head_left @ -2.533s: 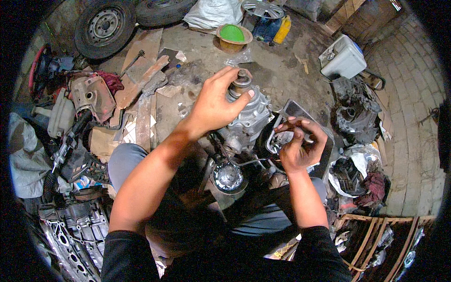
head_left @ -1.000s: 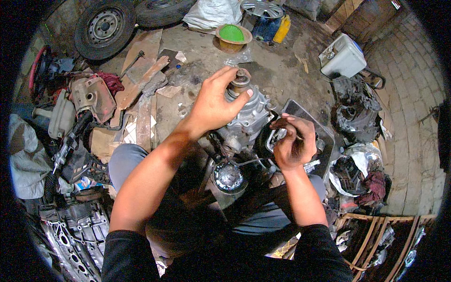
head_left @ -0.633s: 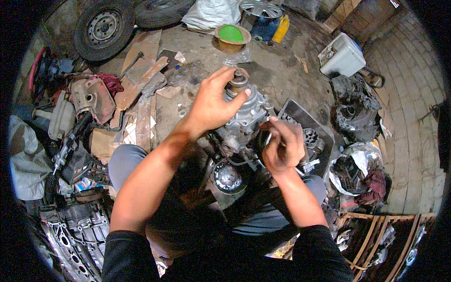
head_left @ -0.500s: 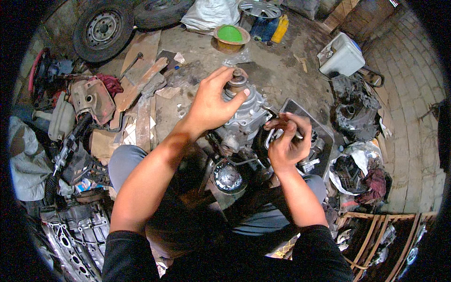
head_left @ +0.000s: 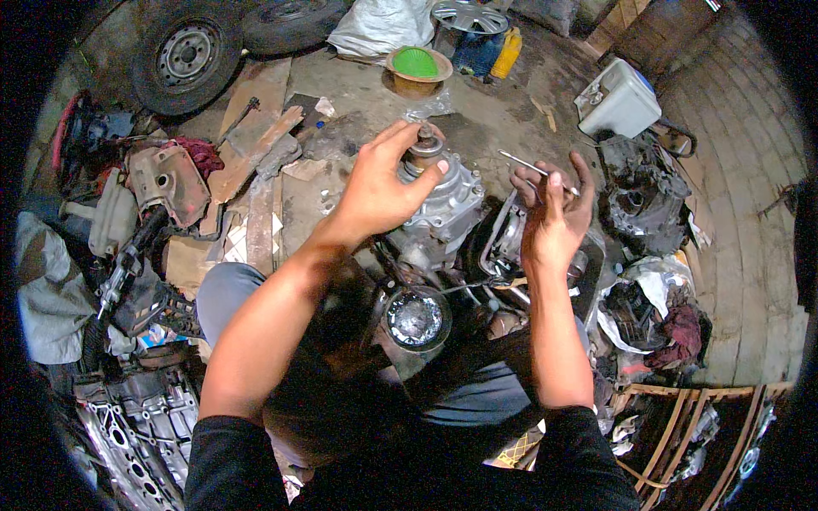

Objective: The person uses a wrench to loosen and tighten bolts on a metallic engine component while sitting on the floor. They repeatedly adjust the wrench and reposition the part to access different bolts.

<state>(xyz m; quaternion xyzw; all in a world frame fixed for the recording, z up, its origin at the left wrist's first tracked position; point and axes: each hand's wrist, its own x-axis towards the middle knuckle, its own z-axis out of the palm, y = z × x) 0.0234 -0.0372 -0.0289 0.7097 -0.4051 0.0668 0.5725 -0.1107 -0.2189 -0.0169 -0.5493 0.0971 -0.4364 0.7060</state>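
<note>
My left hand (head_left: 375, 192) is wrapped round the upright round shaft end (head_left: 426, 143) on top of a grey cast-metal housing (head_left: 443, 204), which looks like a gearbox part. Between the fingers of my right hand (head_left: 552, 223), held up to the right of the housing, is a thin metal rod (head_left: 528, 163) with a narrow tip pointing up and left. Whether it has a handle cannot be made out. Nearer me, between my knees, sits a round dark-rimmed part (head_left: 417, 318) with a shiny silvery middle.
A dark tray (head_left: 588, 255) with metal parts lies right of the housing. Further right stand a blackened casing (head_left: 639, 200) and a white box (head_left: 618, 100). Ahead is a bowl with a green piece (head_left: 417, 64). Tyres (head_left: 187, 55), boards (head_left: 256, 166) and an engine block (head_left: 141, 426) lie left.
My right hand has moved up and right, away from the parts beside the housing, and the thin rod now shows clearly in its fingers. My left hand stays on the shaft end.
</note>
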